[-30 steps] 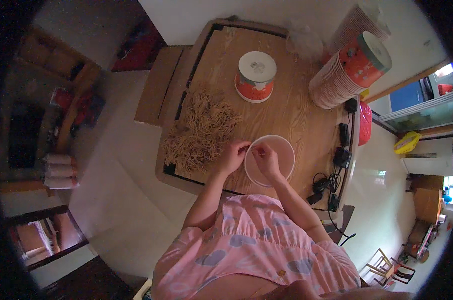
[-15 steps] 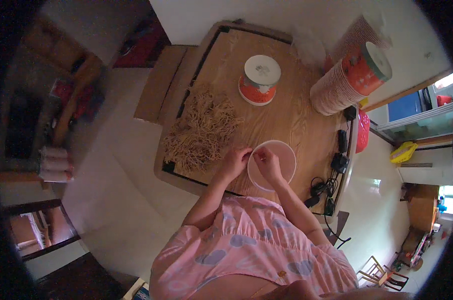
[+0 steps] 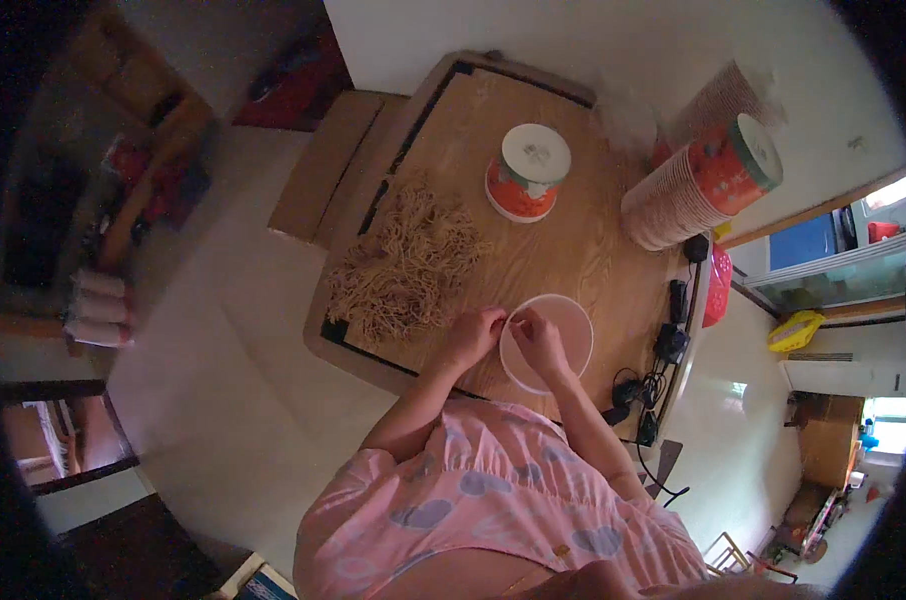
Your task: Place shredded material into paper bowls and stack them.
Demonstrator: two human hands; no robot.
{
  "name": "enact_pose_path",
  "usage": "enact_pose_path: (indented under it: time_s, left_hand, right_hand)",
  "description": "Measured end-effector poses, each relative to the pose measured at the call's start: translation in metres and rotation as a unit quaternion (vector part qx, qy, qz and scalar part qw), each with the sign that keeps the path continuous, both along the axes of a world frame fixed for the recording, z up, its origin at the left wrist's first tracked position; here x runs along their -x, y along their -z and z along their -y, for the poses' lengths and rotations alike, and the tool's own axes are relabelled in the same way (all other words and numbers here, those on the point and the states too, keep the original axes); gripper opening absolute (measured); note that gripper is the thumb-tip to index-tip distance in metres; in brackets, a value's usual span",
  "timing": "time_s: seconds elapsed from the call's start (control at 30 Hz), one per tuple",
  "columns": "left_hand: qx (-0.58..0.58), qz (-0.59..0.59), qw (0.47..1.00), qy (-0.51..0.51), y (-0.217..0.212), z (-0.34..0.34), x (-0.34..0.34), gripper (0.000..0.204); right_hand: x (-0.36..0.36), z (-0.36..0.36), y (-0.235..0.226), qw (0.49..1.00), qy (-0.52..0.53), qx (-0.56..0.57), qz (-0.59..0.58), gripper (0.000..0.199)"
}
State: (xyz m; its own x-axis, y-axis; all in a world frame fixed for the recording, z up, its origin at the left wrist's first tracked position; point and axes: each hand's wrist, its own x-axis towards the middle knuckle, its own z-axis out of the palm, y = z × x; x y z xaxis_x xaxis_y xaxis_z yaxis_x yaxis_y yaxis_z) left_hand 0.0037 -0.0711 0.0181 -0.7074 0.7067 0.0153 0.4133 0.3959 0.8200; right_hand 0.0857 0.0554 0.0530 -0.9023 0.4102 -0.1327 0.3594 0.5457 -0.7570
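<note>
At the near side of the wooden table, a round white tub [image 3: 579, 330] stands with its open mouth facing up. Just outside its left rim is my left hand [image 3: 480, 336], fingers curled into a pinch. My right hand [image 3: 540, 347] reaches over the mouth from the near side, its fingertips closed at the same stretch of rim, close to those of the left. Whatever lies between the fingers is too small to make out. To the left of my hands spreads a loose heap of tan twisted cords [image 3: 408, 262].
Further back stands a red-and-white paper tub [image 3: 523, 199] with a white top [image 3: 536, 152]. A leaning stack of nested tubs [image 3: 678, 200] is at the right back. Black adapters and cables [image 3: 645, 388] line the right edge. A cardboard box [image 3: 323, 165] sits beyond the table's left side.
My fingertips have drawn slightly closer together at the tub's rim. The whole view has shifted a little; the cords and tubs stay in place.
</note>
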Motion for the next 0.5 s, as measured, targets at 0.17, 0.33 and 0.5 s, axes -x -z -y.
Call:
enact_pose_path:
  time_s: [0.17, 0.33, 0.5]
  left_hand:
    - [-0.093, 0.272, 0.956, -0.06, 0.033, 0.007, 0.006, 0.009]
    - [-0.151, 0.422, 0.89, -0.08, 0.012, 0.003, 0.012, 0.008]
    - [-0.055, 0.483, 0.874, -0.006, 0.033, 0.012, 0.023, 0.011]
  right_hand:
    - [-0.011, 0.01, -0.05, 0.986, -0.092, -0.088, 0.109, 0.022]
    - [-0.018, 0.054, -0.093, 0.854, -0.511, -0.097, 0.004, 0.027]
    - [0.02, 0.07, -0.107, 0.796, -0.554, -0.24, -0.038, 0.024]
